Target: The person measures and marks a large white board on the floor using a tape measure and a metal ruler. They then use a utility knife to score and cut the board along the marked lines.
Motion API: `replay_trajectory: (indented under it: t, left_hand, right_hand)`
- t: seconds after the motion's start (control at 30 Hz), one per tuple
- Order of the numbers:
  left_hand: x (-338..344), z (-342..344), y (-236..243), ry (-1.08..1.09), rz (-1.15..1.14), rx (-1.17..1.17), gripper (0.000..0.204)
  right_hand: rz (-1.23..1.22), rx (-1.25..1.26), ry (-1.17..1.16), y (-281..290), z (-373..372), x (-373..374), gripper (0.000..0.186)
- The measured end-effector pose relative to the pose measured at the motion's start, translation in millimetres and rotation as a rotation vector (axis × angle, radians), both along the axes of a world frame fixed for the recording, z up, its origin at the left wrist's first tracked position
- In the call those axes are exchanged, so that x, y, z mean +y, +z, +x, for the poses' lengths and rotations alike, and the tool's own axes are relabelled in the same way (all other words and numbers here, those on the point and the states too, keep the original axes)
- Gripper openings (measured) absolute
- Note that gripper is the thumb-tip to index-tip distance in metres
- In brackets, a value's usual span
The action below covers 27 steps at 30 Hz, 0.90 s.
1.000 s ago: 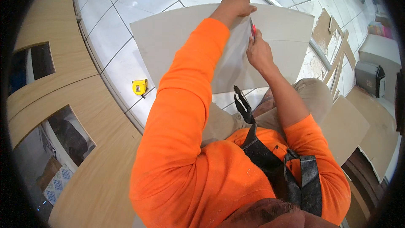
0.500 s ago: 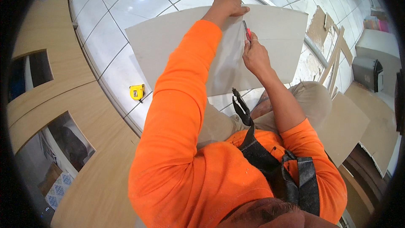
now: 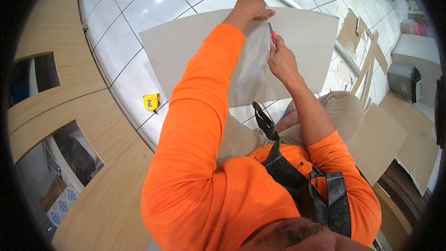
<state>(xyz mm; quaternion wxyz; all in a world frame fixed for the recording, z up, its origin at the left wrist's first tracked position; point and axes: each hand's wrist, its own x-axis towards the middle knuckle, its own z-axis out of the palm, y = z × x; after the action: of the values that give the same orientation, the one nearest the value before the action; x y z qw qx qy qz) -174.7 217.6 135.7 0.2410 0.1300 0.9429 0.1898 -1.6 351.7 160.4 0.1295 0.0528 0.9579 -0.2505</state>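
Observation:
A large grey board (image 3: 195,56), flat and wide, stretches out in front of my crossed legs, over the tiled floor. At its far edge my left hand (image 3: 252,9) is closed on the board, fingers bent over the rim and thumb pointing right. Just below and to the right, my right hand (image 3: 283,60) is wrapped round a red utility knife (image 3: 274,38). The knife's blade points away from me toward the left hand, with its tip at or very near the board's surface. Contact cannot be made out.
A yellow tape measure (image 3: 151,102) lies on the tiles left of the board. Wooden panelling with cut-out openings (image 3: 76,158) runs along the left. To the right are board offcuts and strips (image 3: 367,60), a grey box (image 3: 403,82) and more board pieces (image 3: 378,137). A black strap (image 3: 265,121) dangles before me.
Both hands and the knife stay almost where they were. The loose end of the black strap has swung slightly left.

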Motion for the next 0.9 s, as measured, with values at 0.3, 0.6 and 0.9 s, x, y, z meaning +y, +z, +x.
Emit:
replay_trajectory:
  t: [0.3, 0.6, 0.9]
  left_hand:
    - [8, 2, 10, -0.020, -0.048, -0.036, 0.069]
    - [0, 6, 10, -0.041, -0.031, -0.020, 0.072]
    - [2, 2, 9, -0.016, -0.032, 0.006, 0.072]
  right_hand:
    - [0.019, -0.033, 0.075, -20, -15, 7, 0.044]
    - [0.023, -0.064, 0.028, -2, -5, -8, 0.041]
    - [0.068, -0.096, 0.052, -8, 6, 4, 0.049]
